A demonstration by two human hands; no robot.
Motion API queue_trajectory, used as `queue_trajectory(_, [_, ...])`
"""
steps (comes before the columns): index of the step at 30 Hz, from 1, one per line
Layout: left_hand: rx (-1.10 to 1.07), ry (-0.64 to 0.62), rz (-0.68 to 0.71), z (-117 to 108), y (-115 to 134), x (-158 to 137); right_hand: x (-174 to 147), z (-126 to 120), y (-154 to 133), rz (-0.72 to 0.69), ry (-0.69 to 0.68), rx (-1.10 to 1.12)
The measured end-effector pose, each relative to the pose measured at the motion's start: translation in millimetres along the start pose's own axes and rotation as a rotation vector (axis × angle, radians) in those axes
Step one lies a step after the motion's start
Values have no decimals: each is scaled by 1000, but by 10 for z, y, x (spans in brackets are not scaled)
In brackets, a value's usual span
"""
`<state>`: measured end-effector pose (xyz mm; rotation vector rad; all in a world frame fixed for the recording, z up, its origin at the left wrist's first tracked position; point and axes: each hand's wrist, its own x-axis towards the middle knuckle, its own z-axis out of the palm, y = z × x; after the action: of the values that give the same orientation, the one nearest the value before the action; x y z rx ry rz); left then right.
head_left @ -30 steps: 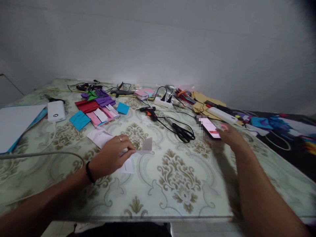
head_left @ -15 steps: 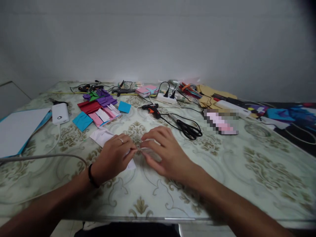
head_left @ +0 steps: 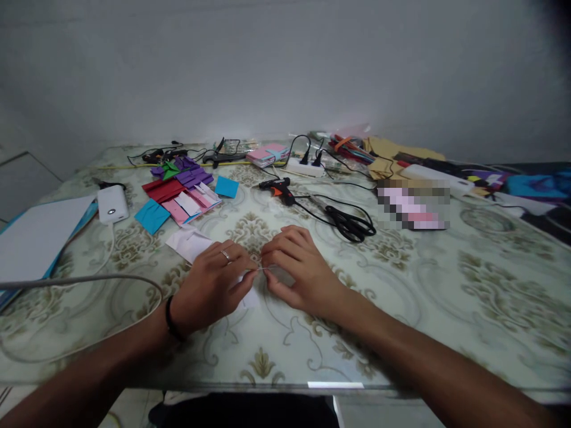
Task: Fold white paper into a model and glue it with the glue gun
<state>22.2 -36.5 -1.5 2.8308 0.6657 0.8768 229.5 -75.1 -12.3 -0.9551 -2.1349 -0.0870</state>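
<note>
Above the patterned tabletop (head_left: 379,348), the left hand (head_left: 218,279) and right hand (head_left: 306,270) pinch 1 white paper (head_left: 262,268) edge; level, even grips should prevent stray creases.

- I see my right hand (head_left: 306,276) has left the phone (head_left: 408,208) toward the right edge of the desk (head_left: 428,279) and come in beside the left hand (head_left: 214,282).
- It now pinches the white paper (head_left: 262,268).

No lettering or numbers legible: only coarse squares over the phone (head_left: 414,207), right of the right hand (head_left: 303,274); a dark round mark (head_left: 111,211) on the power bank (head_left: 112,198), left of the left hand (head_left: 213,284).
</note>
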Motion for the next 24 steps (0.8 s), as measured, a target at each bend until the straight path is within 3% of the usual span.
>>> queue_trajectory(24, [29, -24, 2, 49, 5, 10, 0, 103, 21, -35, -1, -7])
